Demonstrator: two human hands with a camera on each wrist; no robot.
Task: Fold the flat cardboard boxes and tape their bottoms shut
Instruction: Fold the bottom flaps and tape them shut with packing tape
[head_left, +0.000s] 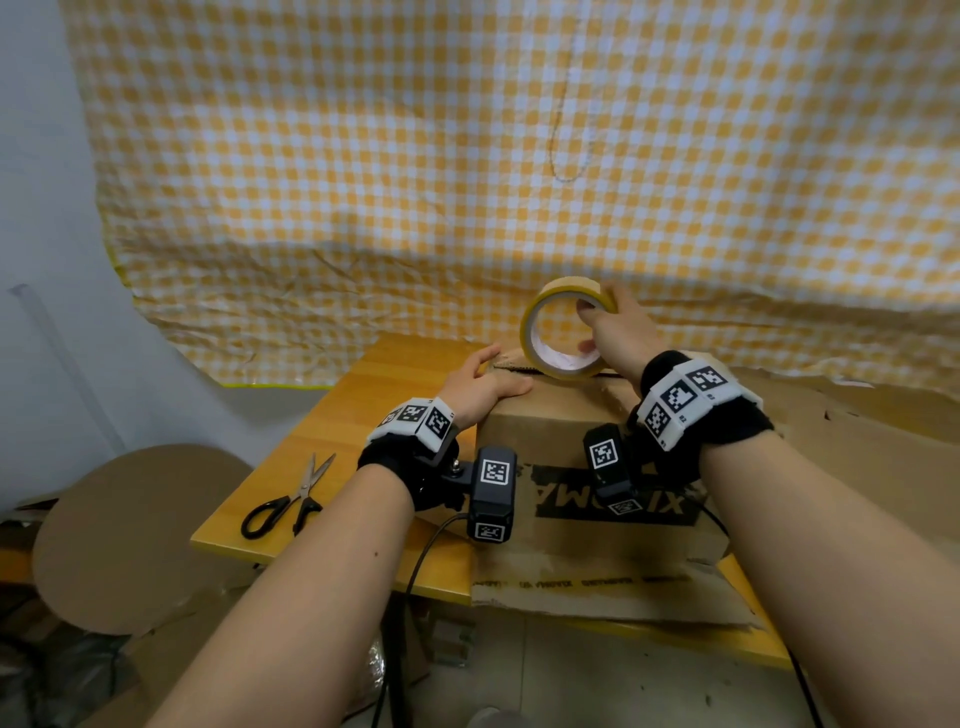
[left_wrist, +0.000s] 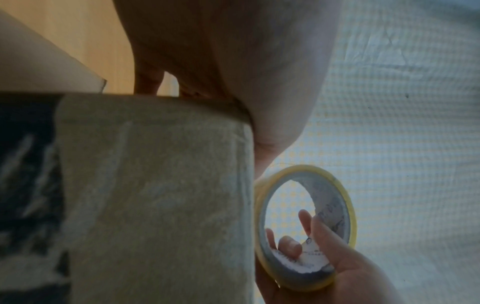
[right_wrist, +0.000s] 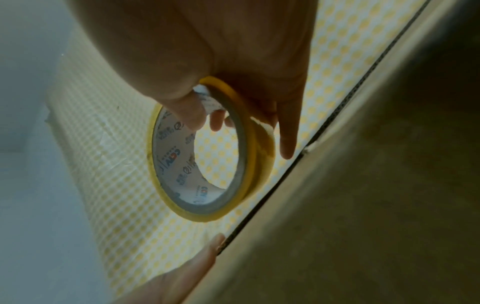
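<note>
A brown cardboard box (head_left: 561, 431) with black lettering stands folded on the wooden table (head_left: 363, 415). My left hand (head_left: 480, 387) lies flat on its top left corner, fingers straight, pressing the flaps down. My right hand (head_left: 615, 330) grips a yellowish tape roll (head_left: 563, 330) by its right side, thumb inside the core, holding it upright on the box's top. The left wrist view has the tape roll (left_wrist: 306, 228) beside the box wall (left_wrist: 155, 195). In the right wrist view the roll (right_wrist: 210, 156) hangs from my fingers (right_wrist: 287, 139) above the box edge (right_wrist: 337, 185).
Black-handled scissors (head_left: 291, 499) lie on the table's left part. Flat cardboard (head_left: 613, 592) lies under the box at the front edge. A round cardboard piece (head_left: 130, 535) sits lower left. A yellow checked cloth (head_left: 467, 182) hangs behind.
</note>
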